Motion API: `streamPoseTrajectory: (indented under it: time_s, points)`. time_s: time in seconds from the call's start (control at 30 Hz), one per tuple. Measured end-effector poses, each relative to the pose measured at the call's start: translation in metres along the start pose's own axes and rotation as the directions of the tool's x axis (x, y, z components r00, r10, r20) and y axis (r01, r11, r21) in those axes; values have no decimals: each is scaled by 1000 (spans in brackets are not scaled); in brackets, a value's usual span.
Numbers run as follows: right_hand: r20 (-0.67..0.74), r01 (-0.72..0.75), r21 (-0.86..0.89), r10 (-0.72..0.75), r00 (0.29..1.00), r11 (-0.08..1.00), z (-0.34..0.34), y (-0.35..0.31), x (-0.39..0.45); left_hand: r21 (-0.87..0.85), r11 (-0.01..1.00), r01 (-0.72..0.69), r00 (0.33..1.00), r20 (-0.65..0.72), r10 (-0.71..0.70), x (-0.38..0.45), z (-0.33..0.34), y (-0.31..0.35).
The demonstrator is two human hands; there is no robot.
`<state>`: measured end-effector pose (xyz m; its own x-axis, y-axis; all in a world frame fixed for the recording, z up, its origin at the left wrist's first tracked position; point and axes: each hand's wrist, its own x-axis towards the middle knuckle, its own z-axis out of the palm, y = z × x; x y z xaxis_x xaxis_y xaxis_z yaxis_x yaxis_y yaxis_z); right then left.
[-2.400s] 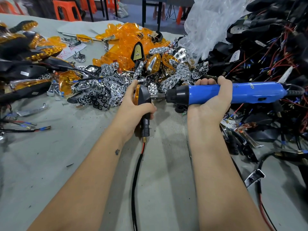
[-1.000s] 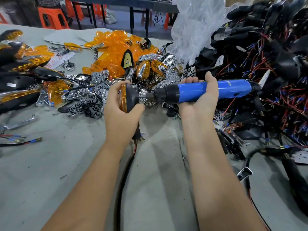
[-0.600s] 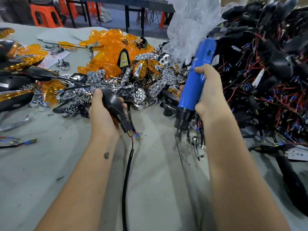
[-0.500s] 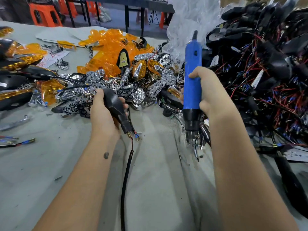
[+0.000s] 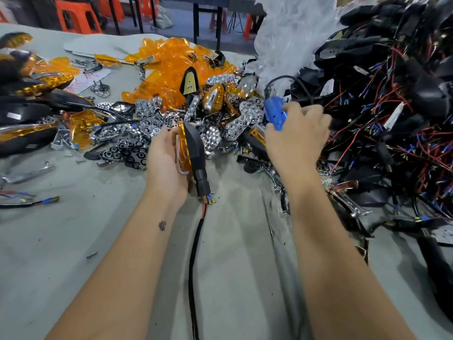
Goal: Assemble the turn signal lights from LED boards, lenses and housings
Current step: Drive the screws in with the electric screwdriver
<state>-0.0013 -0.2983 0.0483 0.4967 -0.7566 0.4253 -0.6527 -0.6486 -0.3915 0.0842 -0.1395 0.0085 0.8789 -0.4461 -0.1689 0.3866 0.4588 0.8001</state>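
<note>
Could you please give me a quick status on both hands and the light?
Left hand holds the turn signal, amber lens seated in black housing. Right hand grips the blue screwdriver, tip down in the parts pile. Nothing between them.

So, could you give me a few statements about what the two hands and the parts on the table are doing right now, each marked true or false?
1. The left hand holds a turn signal with an amber lens and black housing. True.
2. The right hand is empty. False: it grips the blue electric screwdriver.
3. The screwdriver's tip is pressed into the turn signal. False: the tool is apart from it, over by the parts pile.
4. A black cable hangs from the turn signal's stem toward the camera. True.
5. Loose amber lenses are piled beyond the hands. True.
</note>
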Motion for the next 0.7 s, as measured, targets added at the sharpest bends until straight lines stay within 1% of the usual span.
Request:
streamPoseTrajectory:
  time_s: [0.03,0.07,0.1,0.13,0.17,0.23,0.3,0.37,0.43,0.5,0.53,0.63,0.7]
  points:
    - [16,63,118,-65,998,991,1,-12,-8,-7,1000,-1,1000,22,1,0,1,0]
    - [88,88,277,-117,989,957,2,-25,-20,-5,1000,1,999,42,-1,1,1,0]
    - [194,68,429,-165,967,901,5,-38,-34,-5,1000,12,998,58,-12,0,3,-1]
    - [287,21,532,-203,936,846,10,-50,-49,-25,999,36,997,68,-34,-1,4,0]
    - [352,-13,575,-233,906,818,14,-59,-61,-58,997,55,997,66,-51,-3,5,0]
    - [405,-34,597,-264,875,802,26,-68,-78,-69,997,17,999,37,-14,-4,2,1]
    - [392,-70,644,-251,885,761,34,-68,-81,-59,998,-17,999,40,19,-3,-1,1]
    - [371,-116,701,-221,902,704,39,-65,-80,-101,995,22,996,91,-12,-2,-2,0]
    - [400,-195,741,-188,897,643,42,-64,-81,-105,993,46,991,128,-32,-1,0,-2]
    - [429,-282,780,-149,891,558,42,-64,-82,-50,998,36,990,137,-29,-1,4,-5]
    - [411,-283,797,-135,902,534,42,-63,-82,-35,999,22,991,129,-17,-1,5,-6]
    - [322,-224,832,-112,940,507,41,-62,-82,-53,999,-1,996,91,5,-1,7,-9]
    - [312,-235,857,-99,945,459,41,-63,-84,-54,999,6,998,61,-2,-2,8,-9]
